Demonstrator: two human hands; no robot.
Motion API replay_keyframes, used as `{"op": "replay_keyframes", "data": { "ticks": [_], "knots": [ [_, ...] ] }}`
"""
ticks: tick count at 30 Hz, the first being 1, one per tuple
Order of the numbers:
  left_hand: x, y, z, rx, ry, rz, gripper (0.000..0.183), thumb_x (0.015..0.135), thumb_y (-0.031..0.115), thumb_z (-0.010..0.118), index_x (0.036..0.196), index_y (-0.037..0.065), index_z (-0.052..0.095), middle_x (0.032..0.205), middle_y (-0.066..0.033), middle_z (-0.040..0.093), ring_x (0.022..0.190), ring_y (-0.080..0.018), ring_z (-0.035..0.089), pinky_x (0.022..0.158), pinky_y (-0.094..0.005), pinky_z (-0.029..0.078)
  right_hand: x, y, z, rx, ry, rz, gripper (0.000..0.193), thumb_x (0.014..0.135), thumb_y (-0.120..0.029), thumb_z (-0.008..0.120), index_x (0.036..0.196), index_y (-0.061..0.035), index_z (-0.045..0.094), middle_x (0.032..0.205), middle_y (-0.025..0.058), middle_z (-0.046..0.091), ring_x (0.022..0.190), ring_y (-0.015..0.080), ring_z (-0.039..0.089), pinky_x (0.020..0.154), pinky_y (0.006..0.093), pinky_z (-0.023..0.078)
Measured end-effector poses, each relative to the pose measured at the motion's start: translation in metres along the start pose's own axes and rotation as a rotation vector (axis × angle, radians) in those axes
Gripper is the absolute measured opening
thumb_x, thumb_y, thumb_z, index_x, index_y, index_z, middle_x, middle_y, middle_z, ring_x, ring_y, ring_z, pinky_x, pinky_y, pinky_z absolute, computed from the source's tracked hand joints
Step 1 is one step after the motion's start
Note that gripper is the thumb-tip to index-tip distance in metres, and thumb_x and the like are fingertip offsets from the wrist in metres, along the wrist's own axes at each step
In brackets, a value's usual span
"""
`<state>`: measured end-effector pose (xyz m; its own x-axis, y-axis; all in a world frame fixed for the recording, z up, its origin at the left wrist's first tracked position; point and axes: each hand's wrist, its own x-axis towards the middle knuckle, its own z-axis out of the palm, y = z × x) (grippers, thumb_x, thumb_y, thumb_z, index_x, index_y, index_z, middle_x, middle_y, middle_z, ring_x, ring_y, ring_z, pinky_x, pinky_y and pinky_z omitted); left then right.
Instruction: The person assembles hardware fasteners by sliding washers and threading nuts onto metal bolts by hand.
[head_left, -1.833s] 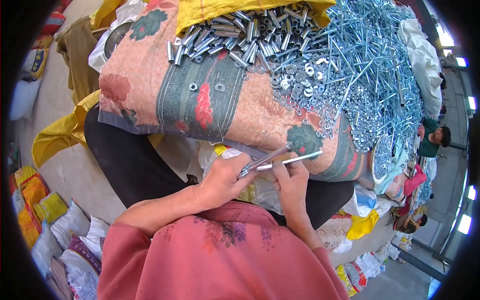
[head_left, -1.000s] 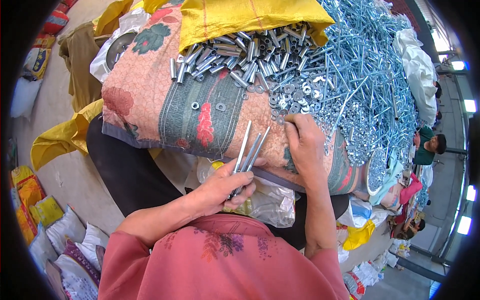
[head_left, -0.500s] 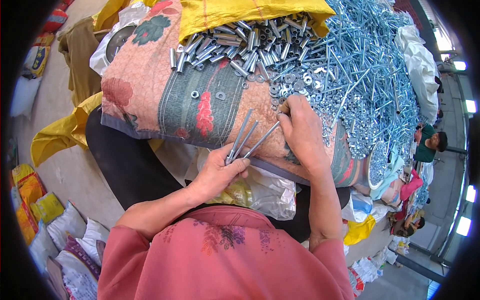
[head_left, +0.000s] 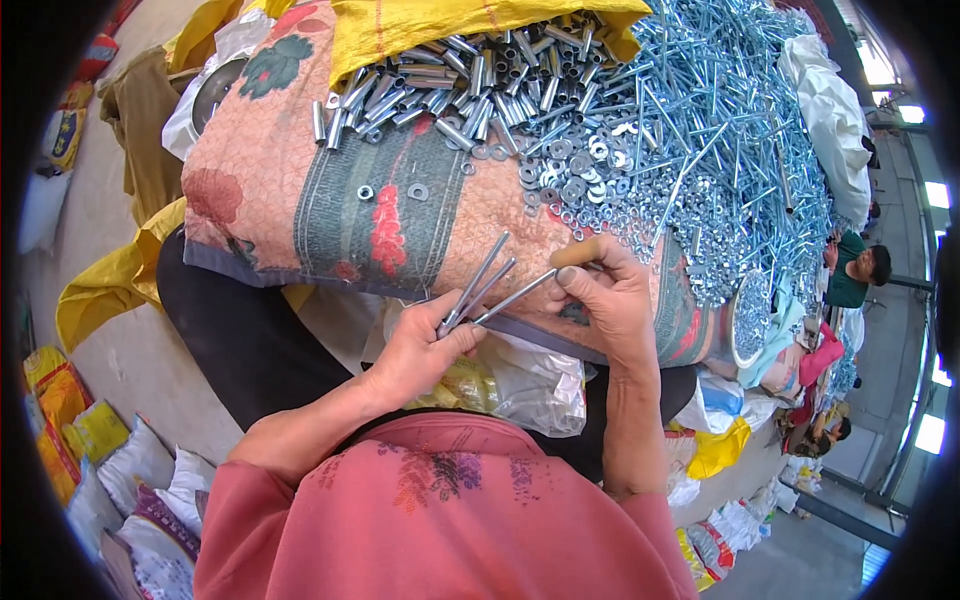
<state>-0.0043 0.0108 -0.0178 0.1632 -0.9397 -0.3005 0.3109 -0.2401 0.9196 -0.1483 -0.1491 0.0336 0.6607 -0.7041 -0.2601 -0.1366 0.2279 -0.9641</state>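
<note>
My left hand [head_left: 425, 340] is closed around three long thin metal bolts [head_left: 478, 279], which fan out up and to the right. My right hand [head_left: 612, 300] pinches at the tip of the rightmost bolt, its index finger in a brown finger cover [head_left: 585, 252]. Whatever small piece lies between those fingertips is hidden. Both hands are over the near edge of a patterned cloth [head_left: 240, 190]. Beyond the right hand lie loose flat washers [head_left: 574, 190] and small nuts [head_left: 625, 226]. A nut [head_left: 365, 192] and a washer [head_left: 418, 191] sit apart on the cloth's dark stripe.
Short metal tubes [head_left: 430, 78] spill from a yellow woven sack [head_left: 480, 25] at the far side. A large heap of long bolts [head_left: 735, 120] covers the far right. A bowl of small hardware [head_left: 750, 318] stands at right. Another person [head_left: 852, 270] sits farther off.
The right hand has moved down slightly and turned, showing its covered index finger at the bolt's tip. My left hand keeps its hold on the bolts. The whole view has shifted a little.
</note>
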Motion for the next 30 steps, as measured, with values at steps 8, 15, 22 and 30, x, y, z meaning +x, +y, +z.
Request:
{"op": "replay_keyframes", "data": {
  "ticks": [8,15,22,30],
  "knots": [
    [0.004,0.0,-0.008,0.412,-0.042,0.316,0.014,0.085,0.011,0.06,0.094,0.002,0.056,0.066,0.0004,0.053,0.058,-0.0082,0.044,0.052,-0.025,0.038,-0.014,0.009,0.003,0.303,-0.084,0.156,0.013,0.087,-0.009,0.058,0.096,-0.0011,0.061,0.076,0.0039,0.06,0.063,0.0069,0.054,0.056,0.019,0.045],
    [0.001,0.006,-0.004,-0.346,-0.137,-0.117,0.016,0.085,0.016,0.062,0.093,0.003,0.055,0.065,-0.0018,0.055,0.045,-0.0034,0.038,0.04,-0.0183,0.027,-0.015,-0.019,-0.024,-0.668,0.178,-0.19,0.034,0.083,-0.019,0.058,0.111,0.0,0.056,0.102,0.0083,0.058,0.083,0.0155,0.056,0.071,0.0276,0.045],
    [0.0,0.004,0.002,-0.294,-0.174,-0.135,0.016,0.085,0.017,0.061,0.093,0.005,0.054,0.065,-0.0017,0.055,0.046,-0.0033,0.04,0.04,-0.018,0.029,0.034,0.006,-0.114,-1.729,0.807,-0.45,0.031,0.078,-0.008,0.059,0.109,-0.0023,0.055,0.112,0.0157,0.051,0.102,0.0328,0.048,0.088,0.0408,0.037],
    [0.002,0.005,0.005,-0.361,-0.176,-0.159,0.015,0.086,0.015,0.06,0.092,0.004,0.053,0.064,-0.0028,0.055,0.045,-0.0035,0.039,0.04,-0.018,0.029,0.022,0.009,-0.092,-1.457,0.665,-0.558,0.009,0.075,-0.005,0.06,0.084,-0.005,0.058,0.082,0.0109,0.053,0.079,0.0299,0.051,0.07,0.0411,0.04]
  ]
}}
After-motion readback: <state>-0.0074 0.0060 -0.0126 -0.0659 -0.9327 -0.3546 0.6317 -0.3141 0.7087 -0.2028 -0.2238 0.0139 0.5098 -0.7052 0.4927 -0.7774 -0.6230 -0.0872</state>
